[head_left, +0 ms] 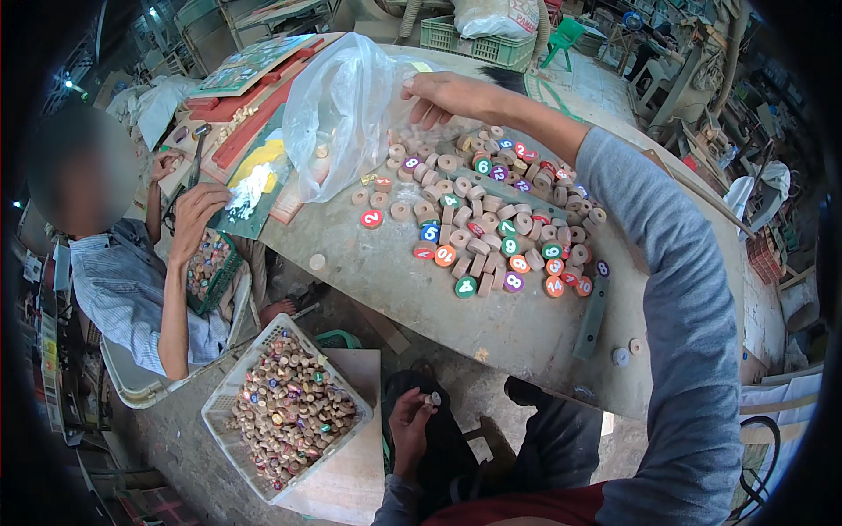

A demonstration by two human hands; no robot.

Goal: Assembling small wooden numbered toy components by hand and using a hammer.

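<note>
My left hand (409, 431) is low near my lap, its fingers closed on a small pale round disc (432, 399). My right arm stretches across the table, and my right hand (445, 96) hangs at the side of a clear plastic bag (338, 114). Its fingers are loosely bent and apart, with nothing visible in them. The bag stands open on the table with a few wooden discs inside. To its right spreads a pile of round wooden discs (478, 241), some with plain wood faces and others with coloured, numbered faces.
A white plastic basket (219, 408) full of small wooden pieces stands at the lower left. Across the table's left corner sits a co-worker (140, 289) beside a green crate (219, 298). A flat metal bar (592, 320) lies near the table's front edge, close to two loose discs (622, 357).
</note>
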